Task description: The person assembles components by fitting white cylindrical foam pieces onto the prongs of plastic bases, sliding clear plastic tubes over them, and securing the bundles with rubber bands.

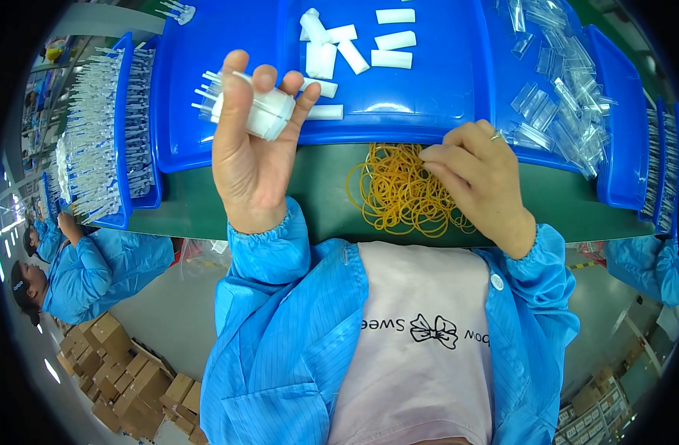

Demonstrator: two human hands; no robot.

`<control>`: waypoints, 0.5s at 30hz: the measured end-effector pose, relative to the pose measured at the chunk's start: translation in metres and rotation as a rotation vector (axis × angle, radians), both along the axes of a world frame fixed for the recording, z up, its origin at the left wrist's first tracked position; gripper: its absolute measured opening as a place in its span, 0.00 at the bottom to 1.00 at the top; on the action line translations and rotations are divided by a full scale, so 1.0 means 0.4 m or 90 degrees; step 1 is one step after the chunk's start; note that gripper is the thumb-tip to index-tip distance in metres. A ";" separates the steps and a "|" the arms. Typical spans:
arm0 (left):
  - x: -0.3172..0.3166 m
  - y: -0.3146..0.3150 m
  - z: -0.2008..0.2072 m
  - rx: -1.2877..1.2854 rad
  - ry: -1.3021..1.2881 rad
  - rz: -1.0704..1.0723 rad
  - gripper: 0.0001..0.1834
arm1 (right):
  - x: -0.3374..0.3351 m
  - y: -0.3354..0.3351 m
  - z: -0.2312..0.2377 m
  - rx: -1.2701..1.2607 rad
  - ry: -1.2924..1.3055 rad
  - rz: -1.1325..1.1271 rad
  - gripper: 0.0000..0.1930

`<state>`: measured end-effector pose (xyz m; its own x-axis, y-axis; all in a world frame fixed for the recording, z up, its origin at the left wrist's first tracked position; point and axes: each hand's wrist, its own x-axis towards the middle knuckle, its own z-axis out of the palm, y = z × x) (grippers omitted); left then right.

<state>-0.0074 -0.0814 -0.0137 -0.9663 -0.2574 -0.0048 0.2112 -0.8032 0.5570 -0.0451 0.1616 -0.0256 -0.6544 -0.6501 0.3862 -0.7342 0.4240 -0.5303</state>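
L hand, palm up, grasps a white blocky bundle w/ thin white prongs; thumb and fingers are round its body, prongs poking out to the L. Bundle sits above the palm, over the near edge of a blue plastic tray. Prob. light; body looks fairly stiff, prongs prob. bendy or snappable, so best held by the body.

Next, mid: a tangled pile of thin yellow rubber bands on the green tabletop, just R of the L wrist. Prob. v. light, soft, stretchy, apt to snag; take one loop at the pile's edge.

R hand, fingers bent, is at the pile's upper R edge, well apart from bundle; can't tell if a band's pinched.
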 end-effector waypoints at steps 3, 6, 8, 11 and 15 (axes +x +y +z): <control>-0.002 -0.013 0.005 0.035 0.023 -0.056 0.31 | 0.003 -0.029 -0.006 0.042 0.053 -0.013 0.06; -0.002 -0.018 0.004 0.038 0.017 -0.090 0.37 | 0.008 -0.040 -0.020 0.084 0.082 -0.028 0.05; 0.007 -0.013 0.009 0.006 -0.023 -0.064 0.40 | 0.010 -0.041 -0.023 0.091 0.075 -0.030 0.05; 0.021 0.012 0.014 -0.208 -0.060 -0.021 0.33 | 0.003 -0.030 -0.014 0.034 0.010 -0.058 0.04; 0.038 0.050 0.016 -0.352 -0.103 0.079 0.24 | 0.009 -0.032 -0.013 0.048 0.025 -0.063 0.04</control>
<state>0.0078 -0.0615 -0.0072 -0.9267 -0.3754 0.0178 0.1627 -0.3582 0.9194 -0.0414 0.1490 -0.0308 -0.7019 -0.6116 0.3650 -0.7066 0.5332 -0.4653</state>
